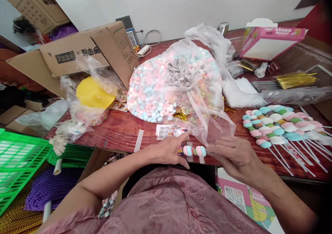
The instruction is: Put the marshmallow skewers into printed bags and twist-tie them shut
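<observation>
left hand [169, 150], right hand [233, 156], fingers pinching marshmallows [195, 151]

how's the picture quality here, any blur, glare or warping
Head view: even, soft light with no hard shadows; mild glare on the candy bag; edges bend from the wide lens; both hands and the marshmallow piece look sharp.

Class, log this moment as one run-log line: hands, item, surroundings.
left hand: grips candy skewer | right hand: pinches its other end | behind: candy bag | right: finished skewers
</observation>
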`<state>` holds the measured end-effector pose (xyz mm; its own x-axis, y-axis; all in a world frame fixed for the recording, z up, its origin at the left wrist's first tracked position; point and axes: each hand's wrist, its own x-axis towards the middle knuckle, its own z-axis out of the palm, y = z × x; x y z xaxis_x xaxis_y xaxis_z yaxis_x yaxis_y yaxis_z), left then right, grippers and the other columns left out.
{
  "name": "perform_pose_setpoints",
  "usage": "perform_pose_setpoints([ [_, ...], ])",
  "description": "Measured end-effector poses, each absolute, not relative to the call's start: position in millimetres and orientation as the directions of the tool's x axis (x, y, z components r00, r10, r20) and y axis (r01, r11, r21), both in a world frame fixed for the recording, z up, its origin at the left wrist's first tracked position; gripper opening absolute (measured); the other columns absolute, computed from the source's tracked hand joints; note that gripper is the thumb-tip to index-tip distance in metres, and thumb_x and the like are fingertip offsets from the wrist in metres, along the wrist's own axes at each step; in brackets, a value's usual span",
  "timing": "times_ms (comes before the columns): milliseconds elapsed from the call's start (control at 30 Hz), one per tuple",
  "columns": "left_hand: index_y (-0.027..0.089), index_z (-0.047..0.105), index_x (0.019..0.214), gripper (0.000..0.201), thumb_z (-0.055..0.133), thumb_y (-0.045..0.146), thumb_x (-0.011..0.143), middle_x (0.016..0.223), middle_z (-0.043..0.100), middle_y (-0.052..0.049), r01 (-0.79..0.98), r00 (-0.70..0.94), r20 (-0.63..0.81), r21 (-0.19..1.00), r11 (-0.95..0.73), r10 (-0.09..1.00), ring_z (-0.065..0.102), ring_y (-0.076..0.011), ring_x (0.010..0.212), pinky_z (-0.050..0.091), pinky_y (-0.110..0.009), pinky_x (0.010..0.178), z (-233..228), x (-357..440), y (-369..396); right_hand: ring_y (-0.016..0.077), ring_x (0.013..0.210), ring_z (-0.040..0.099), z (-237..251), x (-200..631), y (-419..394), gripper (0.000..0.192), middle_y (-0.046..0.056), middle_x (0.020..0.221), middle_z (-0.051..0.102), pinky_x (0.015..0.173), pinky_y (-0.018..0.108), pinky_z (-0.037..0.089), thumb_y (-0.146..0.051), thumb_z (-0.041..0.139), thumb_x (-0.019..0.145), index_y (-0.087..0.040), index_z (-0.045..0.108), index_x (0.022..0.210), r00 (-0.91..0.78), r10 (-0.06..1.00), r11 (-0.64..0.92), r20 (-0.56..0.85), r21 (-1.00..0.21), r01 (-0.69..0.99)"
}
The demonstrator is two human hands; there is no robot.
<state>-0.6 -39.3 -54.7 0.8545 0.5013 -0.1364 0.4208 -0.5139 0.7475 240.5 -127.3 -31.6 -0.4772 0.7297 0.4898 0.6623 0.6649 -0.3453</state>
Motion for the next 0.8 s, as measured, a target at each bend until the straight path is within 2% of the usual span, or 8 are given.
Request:
perform_pose_setpoints([
  [133, 0.023, 0.031, 0.148, 0.097, 0.084, 0.033, 0.067, 0.108, 0.070, -0.007, 0.357, 0.893, -0.141, 0.800, -0.482, 0.427, 0.067, -0.0258, 0.092, 0.049, -0.032, 0.075, -48.9, 5.6, -41.5, 0.0136, 0.061, 0.049, -39.7, 228.5, -125.3, 0.025, 0.000, 0.065, 0.059, 0.060, 0.029, 0.031, -0.002, 0.044, 0.086, -0.018, 0.063, 0.087, -0.513, 0.695, 0.697, 0.504, -0.297, 0.653],
  [300, 0.016, 0.018, 0.154, 0.106, 0.080, 0.025, 0.069, 0.106, 0.070, -0.012, 0.398, 0.894, -0.185, 0.745, -0.535, 0.407, 0.068, -0.0294, 0.091, 0.048, -0.033, 0.070, -47.0, 16.1, -46.5, 0.0122, 0.055, 0.045, -48.8, 212.7, -121.5, 0.024, 0.000, 0.062, 0.056, 0.057, 0.028, 0.029, -0.004, 0.042, 0.086, -0.017, 0.060, 0.075, -0.502, 0.730, 0.657, 0.464, -0.273, 0.703],
  [400, 0.016, 0.009, 0.156, 0.113, 0.080, 0.029, 0.069, 0.120, 0.066, -0.018, 0.401, 0.895, -0.170, 0.714, -0.574, 0.413, 0.065, -0.0340, 0.107, 0.049, -0.038, 0.083, -44.7, 12.0, -43.6, 0.0121, 0.055, 0.049, -49.5, 213.5, -118.3, 0.024, 0.000, 0.062, 0.058, 0.057, 0.027, 0.032, -0.006, 0.044, 0.089, -0.017, 0.061, 0.077, -0.483, 0.762, 0.631, 0.430, -0.330, 0.702],
  [467, 0.018, 0.007, 0.156, 0.118, 0.082, 0.037, 0.067, 0.136, 0.055, -0.023, 0.421, 0.883, -0.148, 0.671, -0.611, 0.445, 0.056, -0.0382, 0.122, 0.045, -0.045, 0.094, -41.1, 3.3, -37.4, 0.0127, 0.060, 0.055, -48.2, 218.7, -115.6, 0.021, 0.001, 0.067, 0.063, 0.060, 0.026, 0.036, -0.008, 0.046, 0.091, -0.017, 0.063, 0.084, -0.432, 0.772, 0.619, 0.466, -0.399, 0.677],
  [567, 0.017, 0.016, 0.155, 0.118, 0.083, 0.046, 0.063, 0.144, 0.048, -0.024, 0.514, 0.841, -0.197, 0.578, -0.633, 0.503, 0.049, -0.0429, 0.129, 0.041, -0.050, 0.099, -34.2, -13.7, -23.9, 0.0140, 0.066, 0.060, -44.8, 228.1, -111.3, 0.017, 0.003, 0.075, 0.068, 0.062, 0.026, 0.041, -0.009, 0.050, 0.091, -0.017, 0.064, 0.090, -0.358, 0.759, 0.618, 0.544, -0.431, 0.657],
  [633, 0.019, 0.034, 0.149, 0.103, 0.083, 0.046, 0.063, 0.133, 0.059, -0.018, 0.546, 0.825, -0.237, 0.570, -0.614, 0.513, 0.057, -0.0404, 0.118, 0.045, -0.045, 0.093, -31.1, -22.3, -16.1, 0.0143, 0.065, 0.059, -42.5, 231.5, -109.1, 0.016, 0.003, 0.075, 0.069, 0.061, 0.027, 0.041, -0.007, 0.053, 0.089, -0.018, 0.065, 0.092, -0.358, 0.726, 0.640, 0.587, -0.386, 0.664],
  [700, 0.020, 0.057, 0.131, 0.069, 0.079, 0.040, 0.068, 0.111, 0.070, -0.009, 0.528, 0.838, -0.263, 0.617, -0.584, 0.479, 0.065, -0.0323, 0.099, 0.048, -0.036, 0.081, -30.4, -25.4, -12.1, 0.0146, 0.065, 0.059, -40.7, 231.0, -107.8, 0.019, 0.003, 0.075, 0.070, 0.060, 0.028, 0.041, -0.005, 0.053, 0.087, -0.018, 0.066, 0.094, -0.394, 0.673, 0.676, 0.626, -0.303, 0.672],
  [800, 0.019, 0.070, 0.100, 0.029, 0.072, 0.031, 0.075, 0.085, 0.071, -0.001, 0.491, 0.860, -0.274, 0.675, -0.551, 0.431, 0.065, -0.0224, 0.077, 0.046, -0.027, 0.067, -33.0, -20.7, -14.3, 0.0153, 0.064, 0.058, -39.3, 224.6, -107.4, 0.024, 0.004, 0.078, 0.071, 0.059, 0.029, 0.039, -0.003, 0.050, 0.084, -0.017, 0.067, 0.093, -0.476, 0.596, 0.706, 0.647, -0.139, 0.694],
])
